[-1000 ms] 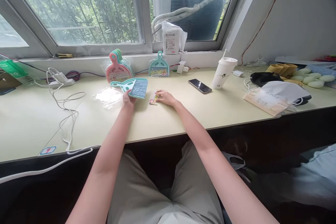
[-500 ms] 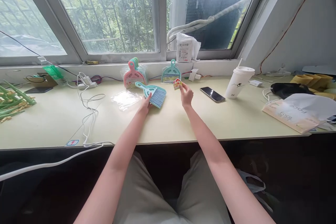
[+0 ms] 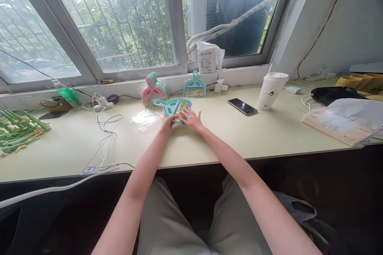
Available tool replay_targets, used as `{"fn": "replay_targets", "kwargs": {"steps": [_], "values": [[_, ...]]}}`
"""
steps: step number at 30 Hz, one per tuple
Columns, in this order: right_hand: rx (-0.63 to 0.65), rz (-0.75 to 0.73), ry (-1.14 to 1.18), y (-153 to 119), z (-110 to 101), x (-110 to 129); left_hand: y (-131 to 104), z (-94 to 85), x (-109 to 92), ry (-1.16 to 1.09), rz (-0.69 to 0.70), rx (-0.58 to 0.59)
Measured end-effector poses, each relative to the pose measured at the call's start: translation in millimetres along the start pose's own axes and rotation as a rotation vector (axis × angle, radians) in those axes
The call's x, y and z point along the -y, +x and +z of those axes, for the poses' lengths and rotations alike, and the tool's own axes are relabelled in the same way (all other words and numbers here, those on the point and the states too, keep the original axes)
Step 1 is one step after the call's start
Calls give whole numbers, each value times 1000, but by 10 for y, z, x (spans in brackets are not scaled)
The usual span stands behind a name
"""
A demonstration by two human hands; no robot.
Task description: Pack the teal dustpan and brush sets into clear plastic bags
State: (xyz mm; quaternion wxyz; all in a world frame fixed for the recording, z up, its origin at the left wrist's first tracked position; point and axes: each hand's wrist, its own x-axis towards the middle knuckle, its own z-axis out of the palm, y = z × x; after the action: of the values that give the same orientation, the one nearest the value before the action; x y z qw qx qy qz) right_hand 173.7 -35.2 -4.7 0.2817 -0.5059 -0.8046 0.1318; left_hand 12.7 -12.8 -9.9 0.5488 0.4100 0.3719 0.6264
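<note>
My left hand (image 3: 167, 122) grips the near edge of a teal dustpan (image 3: 169, 106), which has its small brush fitted in it and its handle pointing left. A colourful printed card (image 3: 181, 107) lies over the brush's bristles. On that card rests my right hand (image 3: 194, 121), fingers spread and pressing flat. Behind them, a wrapped row of dustpan sets (image 3: 151, 92) with a pink one in front leans by the sill. Another teal dustpan set (image 3: 195, 85) with a label stands to its right. Clear plastic wrappers (image 3: 145, 118) lie left of my hands.
Right of my hands are a phone (image 3: 242, 106), a white cup with a straw (image 3: 271, 91) and a tissue pack (image 3: 341, 121). White cables (image 3: 104, 127) cross the table (image 3: 227, 143) at left, near a bundle of green stalks (image 3: 20, 129). A wrapped box (image 3: 208, 59) sits on the sill.
My right hand has moved left with the small card, which was pinched in its fingers, and now presses it onto the brush. My left hand still holds the dustpan.
</note>
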Motion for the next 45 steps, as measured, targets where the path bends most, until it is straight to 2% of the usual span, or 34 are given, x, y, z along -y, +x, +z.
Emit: {"fn": "replay_targets", "kwargs": {"steps": [3,5,6,8,10,11,13,15,18,20,22,24,26,29,33,37,41,43,45], "values": [[-178,124,154,35,-3,-1,-2,2,-20,-5,12,22],[-315,277,367,67,-14,-28,-15,14,-35,-11,12,49],[-330,352,515,81,-25,-50,-26,26,-42,-8,5,69],[-230,445,844,96,-56,-101,-49,61,-56,15,-17,117],[-115,476,1108,98,-92,-145,-66,98,-77,53,-33,171],[-97,475,1195,96,-111,-161,-67,109,-92,79,-37,195],[-138,458,1293,92,-148,-180,-49,97,-135,170,-28,199],[-203,436,1333,90,-182,-197,-7,25,-182,336,48,64],[-277,443,1337,89,-217,-240,68,-174,-223,706,280,-301],[-295,482,1325,86,-226,-276,103,-306,-214,963,324,-444],[-295,516,1310,80,-226,-303,120,-384,-182,1162,230,-435],[-290,530,1298,74,-221,-314,124,-395,-144,1289,156,-348],[-281,532,1287,68,-218,-311,120,-364,-115,1374,186,-276],[-237,529,1272,61,-220,-306,105,-323,-104,1459,257,-259],[-152,534,1230,48,-254,-333,86,-354,-136,1551,189,-251],[-70,507,1201,30,-313,-390,94,-413,-174,1537,161,-332],[-69,475,1206,28,-331,-427,103,-403,-190,1413,271,-493],[-129,492,1185,36,-310,-425,90,-360,-184,1380,337,-505],[-192,499,1165,43,-280,-404,68,-302,-170,1368,404,-443]]}}
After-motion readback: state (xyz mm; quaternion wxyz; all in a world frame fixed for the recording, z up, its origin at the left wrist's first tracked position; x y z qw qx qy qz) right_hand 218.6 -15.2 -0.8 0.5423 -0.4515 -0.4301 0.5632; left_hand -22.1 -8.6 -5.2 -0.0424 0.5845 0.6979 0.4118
